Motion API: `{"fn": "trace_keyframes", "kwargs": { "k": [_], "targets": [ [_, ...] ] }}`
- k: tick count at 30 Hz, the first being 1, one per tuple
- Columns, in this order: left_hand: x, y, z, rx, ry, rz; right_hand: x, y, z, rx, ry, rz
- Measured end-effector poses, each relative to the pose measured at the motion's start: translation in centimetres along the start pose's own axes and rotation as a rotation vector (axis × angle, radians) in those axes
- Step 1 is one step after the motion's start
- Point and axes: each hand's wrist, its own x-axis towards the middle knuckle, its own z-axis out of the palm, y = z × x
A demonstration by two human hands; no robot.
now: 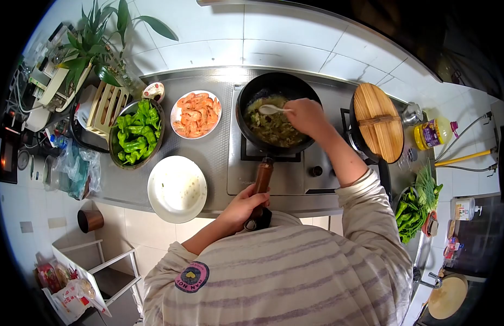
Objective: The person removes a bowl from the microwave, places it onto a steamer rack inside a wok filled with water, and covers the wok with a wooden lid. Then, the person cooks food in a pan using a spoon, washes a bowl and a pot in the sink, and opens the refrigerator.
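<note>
A black frying pan point(279, 80) with a brown handle sits on the stove burner. My left hand point(243, 207) is wrapped round the pan's handle near the counter's front edge. Over the pan, my right hand point(306, 117) is closed on a white spoon point(270, 109), whose bowl is above or in the chopped greenish food point(263, 122) with liquid in the pan. To the left stand a plate of pink-orange shrimp point(196, 115) and a white bowl point(177, 190) with bits of residue inside.
Green peppers point(137, 133) fill a metal bowl at left. A wooden lid point(378, 122) covers another pan at right, near an oil bottle point(434, 133). Leafy greens point(418, 209) lie far right. A plant point(100, 43) and a white rack point(100, 266) are left.
</note>
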Motion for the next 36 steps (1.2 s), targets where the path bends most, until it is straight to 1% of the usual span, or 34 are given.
{"fn": "trace_keyframes", "kwargs": {
  "k": [1, 2, 6, 8, 9, 11, 14, 15, 17, 18, 20, 21, 23, 24, 25, 27, 28, 30, 34, 36],
  "targets": [
    [0.1, -0.1, 0.0, 0.000, 0.000, 0.000, 0.0, -0.6, 0.4, -0.003, -0.038, -0.050],
    [0.1, -0.2, -0.1, -0.001, -0.004, 0.002, 0.0, -0.9, 1.1, -0.026, 0.012, -0.141],
    [0.4, -0.5, -0.1, -0.013, -0.007, 0.017, 1.3, -0.3, 2.2, -0.106, 0.013, -0.102],
    [0.5, -0.7, -0.2, -0.013, -0.005, 0.017, 2.0, 0.5, 2.1, -0.237, 0.031, -0.019],
    [0.5, -0.7, -0.2, -0.013, -0.004, 0.018, 1.9, 0.4, 1.9, -0.236, 0.031, -0.022],
    [0.6, -0.8, -0.3, -0.014, -0.002, 0.021, 1.1, -0.4, 1.3, -0.116, 0.100, -0.078],
    [0.5, -0.8, -0.2, -0.011, 0.004, 0.016, 0.5, -2.5, 1.3, -0.026, 0.036, -0.141],
    [0.5, -0.7, -0.2, -0.008, 0.009, 0.013, 0.7, -2.5, 1.7, -0.025, 0.036, -0.142],
    [0.6, -0.8, -0.3, -0.009, 0.007, 0.009, 1.5, -1.9, 3.0, -0.172, 0.042, -0.158],
    [0.6, -0.8, -0.3, -0.013, 0.003, 0.005, 2.2, -1.2, 3.3, -0.171, 0.043, -0.159],
    [0.4, -0.7, -0.3, -0.015, 0.016, 0.003, 3.2, 0.2, 3.0, -0.261, -0.017, 0.020],
    [0.3, -0.6, -0.3, -0.016, 0.028, 0.002, 3.1, 0.6, 2.8, -0.261, -0.017, 0.017],
    [0.4, -0.6, -0.5, -0.018, 0.029, 0.005, 2.8, 1.1, 1.7, -0.192, 0.008, 0.087],
    [0.4, -0.7, -0.5, -0.018, 0.027, 0.004, 2.5, 1.3, 1.1, -0.132, 0.082, 0.086],
    [0.3, -0.7, -0.4, -0.021, 0.027, 0.003, 2.6, 1.7, 1.1, -0.132, 0.079, 0.086],
    [0.2, -0.4, -0.4, 0.007, 0.030, -0.015, 3.0, 2.4, 1.2, -0.242, 0.101, 0.111],
    [0.2, -0.4, -0.4, 0.009, 0.030, -0.015, 3.0, 2.4, 1.5, -0.241, 0.103, 0.112],
    [0.3, -0.4, -0.5, 0.016, 0.018, -0.011, 2.6, 2.0, 1.9, -0.214, -0.036, 0.048],
    [0.2, -0.4, -0.5, 0.010, 0.012, -0.021, 1.0, 0.3, 0.0, -0.146, -0.054, 0.080],
    [0.3, -0.5, -0.6, 0.009, 0.007, -0.014, 0.3, 0.0, -0.8, -0.068, 0.027, 0.047]
  ]
}}
